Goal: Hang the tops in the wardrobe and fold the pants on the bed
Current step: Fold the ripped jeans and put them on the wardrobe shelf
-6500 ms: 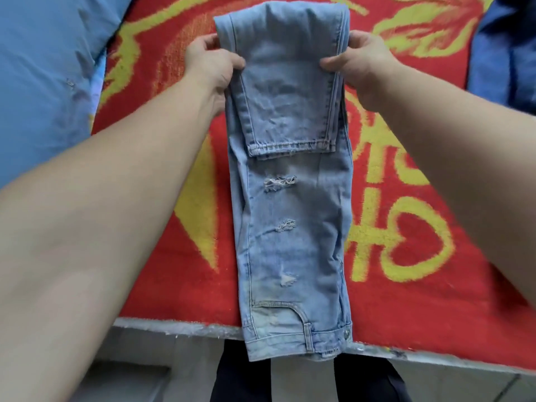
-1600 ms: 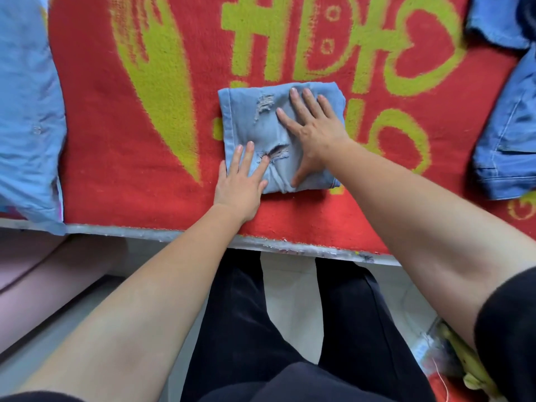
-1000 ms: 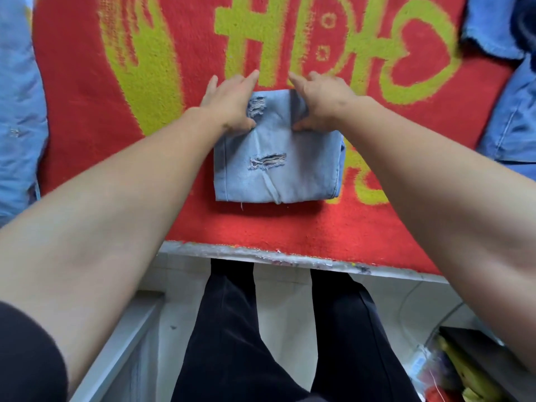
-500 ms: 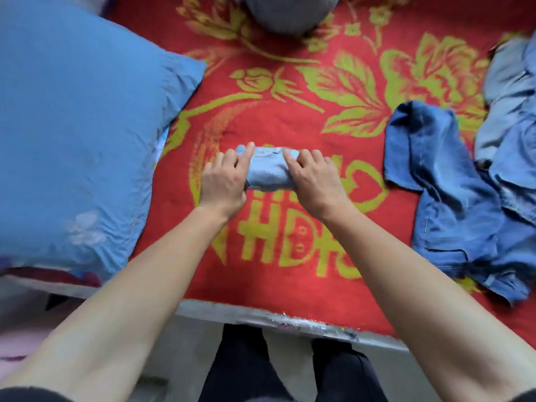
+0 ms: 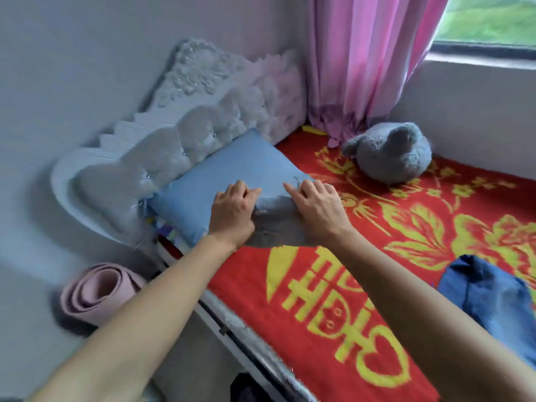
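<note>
We hold the folded jeans between both hands at the left end of the bed, right at the near corner of the blue pillow. Our left hand grips the bundle's left side, fingers curled over its far edge. Our right hand grips the right side, fingers bent over the top. The bundle is blurred, so we cannot tell whether it lies on the red blanket or hangs just above it. The pillow leans on the white tufted headboard. Far right of our hands a grey plush toy sits on the blanket, near a pink curtain. A dark denim garment lies at the near right. A rolled pink mat is on the floor, left of the bed.
</note>
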A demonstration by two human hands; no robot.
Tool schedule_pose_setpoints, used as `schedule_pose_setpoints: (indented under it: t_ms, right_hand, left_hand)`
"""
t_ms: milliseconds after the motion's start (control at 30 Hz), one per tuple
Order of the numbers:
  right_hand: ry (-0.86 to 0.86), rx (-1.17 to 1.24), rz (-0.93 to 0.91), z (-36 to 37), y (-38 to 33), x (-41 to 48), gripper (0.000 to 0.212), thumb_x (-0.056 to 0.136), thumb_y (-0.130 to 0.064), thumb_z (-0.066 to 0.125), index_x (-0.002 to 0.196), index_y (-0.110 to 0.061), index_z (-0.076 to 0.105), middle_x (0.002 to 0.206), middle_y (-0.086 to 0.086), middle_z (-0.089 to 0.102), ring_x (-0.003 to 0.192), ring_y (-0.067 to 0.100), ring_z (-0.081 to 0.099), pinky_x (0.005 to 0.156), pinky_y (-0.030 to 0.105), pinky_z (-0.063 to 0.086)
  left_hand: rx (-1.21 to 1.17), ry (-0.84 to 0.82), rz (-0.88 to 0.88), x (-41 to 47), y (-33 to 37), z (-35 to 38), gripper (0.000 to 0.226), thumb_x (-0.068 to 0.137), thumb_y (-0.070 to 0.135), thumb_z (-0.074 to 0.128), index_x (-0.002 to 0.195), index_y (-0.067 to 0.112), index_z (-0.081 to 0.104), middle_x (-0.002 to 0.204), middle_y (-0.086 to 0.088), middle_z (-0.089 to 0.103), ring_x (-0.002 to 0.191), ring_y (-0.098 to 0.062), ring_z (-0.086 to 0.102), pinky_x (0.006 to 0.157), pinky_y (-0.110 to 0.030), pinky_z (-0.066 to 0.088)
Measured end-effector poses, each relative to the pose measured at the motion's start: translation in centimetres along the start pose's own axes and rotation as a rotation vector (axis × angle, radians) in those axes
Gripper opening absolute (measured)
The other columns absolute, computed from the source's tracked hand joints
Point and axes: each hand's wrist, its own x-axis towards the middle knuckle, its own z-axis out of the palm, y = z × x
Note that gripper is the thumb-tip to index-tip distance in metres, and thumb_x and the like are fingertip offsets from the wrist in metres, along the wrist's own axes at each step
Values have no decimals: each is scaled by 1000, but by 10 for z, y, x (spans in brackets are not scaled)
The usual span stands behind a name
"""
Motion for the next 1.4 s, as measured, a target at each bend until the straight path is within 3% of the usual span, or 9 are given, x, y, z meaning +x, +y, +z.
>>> schedule_pose_setpoints:
  t_ms: [100, 233, 300, 433, 633, 867, 933, 1167, 1400]
  right_hand:
    - [-14, 97, -126, -14, -48, -11, 70, 62, -19, 74, 131, -20, 58, 99, 8, 57, 86, 31, 58, 74, 40, 48]
    - [51, 179, -254, -31, -122, -15, 41, 72, -18, 73, 113, -23, 67, 91, 5, 56, 77, 28, 57, 65, 37, 48]
    - [73, 209, -320, -46, -162, -17, 30, 79, -22, 61, 109, -24, 68, 89, 5, 55, 76, 27, 57, 64, 36, 46]
    - [81, 271, -409, -88, -248, -19, 39, 82, -31, 40, 108, -26, 68, 89, 5, 55, 77, 27, 57, 66, 37, 46]
    - [186, 290, -578, -156, -417, -29, 33, 79, -24, 65, 111, -24, 65, 93, 6, 55, 83, 30, 57, 69, 40, 48]
    - [202, 289, -760, -247, -638, -58, 49, 87, -23, 65, 133, -26, 49, 112, 5, 50, 100, 26, 53, 84, 41, 49]
    - [248, 298, -779, -277, -688, -55, 47, 86, -23, 65, 131, -25, 50, 111, 4, 50, 100, 26, 54, 80, 40, 50]
    - [531, 261, -792, -394, -792, 10, 49, 79, -25, 70, 125, -22, 53, 107, 6, 52, 93, 26, 55, 68, 38, 48]
    - [815, 194, -681, -499, -821, 108, 39, 80, -23, 66, 116, -17, 54, 107, 12, 52, 94, 33, 55, 65, 39, 42]
  left_hand:
    - [41, -28, -109, -58, -17, -36, 58, 52, -3, 71, 107, 15, 71, 90, -8, 56, 79, -34, 59, 67, -40, 49]
    - [119, -51, -258, -130, -45, -92, 57, 50, -4, 72, 103, 17, 70, 90, -7, 55, 76, -32, 59, 67, -40, 50]
    - [149, -52, -329, -164, -61, -123, 57, 52, -4, 71, 104, 18, 70, 91, -7, 54, 76, -32, 58, 66, -40, 49]
    - [220, 1, -397, -237, -95, -189, 55, 52, -1, 72, 105, 17, 70, 89, -7, 55, 77, -32, 58, 64, -39, 49]
    - [352, 106, -503, -374, -165, -304, 50, 59, 8, 78, 107, 17, 68, 92, -5, 54, 80, -27, 57, 63, -38, 48]
    - [541, 181, -576, -545, -261, -451, 44, 63, 10, 77, 106, 16, 69, 94, -5, 54, 81, -27, 56, 64, -38, 44]
    - [593, 194, -585, -576, -284, -493, 44, 63, 10, 77, 106, 16, 69, 95, -6, 54, 81, -29, 56, 64, -39, 45]
    - [803, 316, -558, -587, -355, -641, 41, 62, 10, 75, 102, 12, 68, 94, -10, 55, 80, -34, 55, 61, -39, 39]
    - [935, 509, -556, -514, -413, -750, 42, 67, 9, 67, 109, 14, 61, 106, -11, 54, 95, -35, 53, 71, -42, 39]
